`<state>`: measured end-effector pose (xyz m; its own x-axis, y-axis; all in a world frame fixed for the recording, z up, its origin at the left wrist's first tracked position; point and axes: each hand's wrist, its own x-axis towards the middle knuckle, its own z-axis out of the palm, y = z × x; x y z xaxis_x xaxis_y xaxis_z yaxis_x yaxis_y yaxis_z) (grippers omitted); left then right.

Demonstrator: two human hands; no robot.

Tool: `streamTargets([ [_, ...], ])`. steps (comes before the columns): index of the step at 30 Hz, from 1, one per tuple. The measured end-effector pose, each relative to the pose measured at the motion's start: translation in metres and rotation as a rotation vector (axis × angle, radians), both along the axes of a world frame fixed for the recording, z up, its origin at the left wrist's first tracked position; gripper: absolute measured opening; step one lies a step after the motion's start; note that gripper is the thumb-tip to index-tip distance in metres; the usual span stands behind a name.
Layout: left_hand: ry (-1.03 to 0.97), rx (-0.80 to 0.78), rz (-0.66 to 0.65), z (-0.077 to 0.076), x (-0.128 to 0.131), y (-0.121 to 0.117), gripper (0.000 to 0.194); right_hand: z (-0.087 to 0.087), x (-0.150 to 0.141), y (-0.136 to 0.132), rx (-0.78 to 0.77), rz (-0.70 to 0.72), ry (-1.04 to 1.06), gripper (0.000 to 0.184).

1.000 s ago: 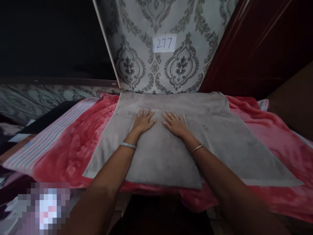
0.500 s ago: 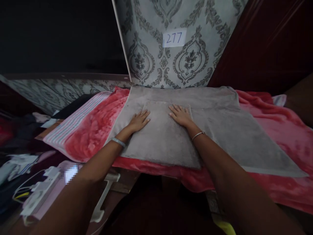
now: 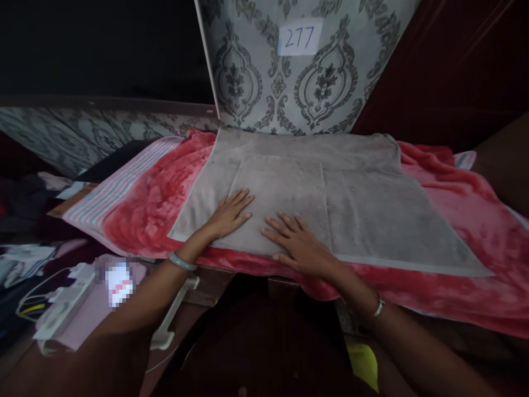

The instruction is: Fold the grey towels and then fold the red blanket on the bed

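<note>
A large grey plush cloth (image 3: 372, 212) lies spread over a red blanket (image 3: 144, 207). On its left half is a smaller grey rectangle (image 3: 283, 184) of the same fabric; I cannot tell whether it is a separate piece or a part sewn on. My left hand (image 3: 230, 214) rests flat, fingers spread, on this rectangle's left side. Near its front edge, my right hand (image 3: 300, 245) lies palm down with its fingers apart. Neither hand grips anything.
Behind the cloth is a patterned wall with a paper label (image 3: 300, 37) reading 277. A dark screen (image 3: 103, 49) stands at upper left. To the lower left are a white power strip (image 3: 68, 303) and a lit phone (image 3: 119, 284). Clothes (image 3: 25, 204) are piled farther left.
My right hand has slid from the rectangle's far right part toward its front edge. My left hand stays on the left side. The camera view has tilted down slightly.
</note>
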<state>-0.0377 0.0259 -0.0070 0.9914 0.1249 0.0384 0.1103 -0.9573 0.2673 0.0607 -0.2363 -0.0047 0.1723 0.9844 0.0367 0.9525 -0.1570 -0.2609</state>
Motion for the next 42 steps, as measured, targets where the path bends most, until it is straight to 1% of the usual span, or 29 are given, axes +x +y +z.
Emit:
streamTargets([
  [3,-0.080,-0.029,0.025,-0.005,-0.001,0.002,0.059,-0.006,-0.014,-0.019,0.019,-0.041,-0.001,0.066],
  [5,-0.159,-0.081,0.081,-0.010,-0.002,0.005,0.059,-0.011,-0.019,-0.026,0.028,-0.082,-0.017,0.068],
  [7,-0.249,-0.188,0.176,-0.014,-0.005,0.006,0.060,-0.017,-0.022,-0.028,0.056,-0.119,-0.049,0.069],
  [8,-0.295,-0.272,0.225,-0.015,-0.008,0.007,0.061,-0.019,-0.024,-0.029,0.079,-0.133,-0.067,0.069],
  [10,-0.391,-0.518,0.315,-0.015,-0.015,0.006,0.064,-0.023,-0.026,-0.029,0.134,-0.145,-0.099,0.069],
  [13,-0.494,-1.009,0.477,-0.007,-0.036,0.000,0.064,-0.026,-0.027,-0.029,0.194,-0.140,-0.134,0.069],
  [16,-0.506,-1.440,0.630,0.001,-0.063,-0.013,0.048,-0.027,-0.027,-0.029,0.209,-0.139,-0.155,0.068],
  [18,-0.499,-1.660,0.648,0.003,-0.078,-0.025,0.033,-0.027,-0.027,-0.029,0.211,-0.143,-0.158,0.067],
  [20,-0.481,-1.837,0.609,0.002,-0.088,-0.041,0.020,-0.027,-0.027,-0.029,0.217,-0.144,-0.152,0.066],
  [22,-0.447,-1.963,0.544,-0.003,-0.091,-0.059,0.012,-0.027,-0.026,-0.029,0.226,-0.143,-0.138,0.066],
  [24,-0.397,-2.029,0.484,-0.007,-0.088,-0.076,0.014,-0.027,-0.025,-0.029,0.235,-0.140,-0.116,0.066],
  [26,-0.350,-2.046,0.452,-0.010,-0.081,-0.090,0.019,-0.025,-0.026,-0.028,0.244,-0.138,-0.086,0.068],
  [29,-0.347,-2.019,0.482,-0.011,-0.071,-0.102,0.027,-0.022,-0.029,-0.025,0.257,-0.154,-0.047,0.069],
  [32,-0.375,-1.972,0.553,-0.010,-0.063,-0.106,0.031,-0.019,-0.036,-0.021,0.264,-0.187,-0.038,0.068],
  [36,-0.410,-1.962,0.625,-0.006,-0.061,-0.108,0.027,-0.018,-0.045,-0.015,0.276,-0.243,-0.062,0.070],
  [39,-0.439,-1.964,0.660,0.002,-0.059,-0.111,0.026,-0.018,-0.050,-0.010,0.309,-0.302,-0.091,0.074],
  [42,-0.438,-1.963,0.697,0.012,-0.056,-0.115,0.023,-0.019,-0.053,-0.004,0.367,-0.348,-0.113,0.074],
])
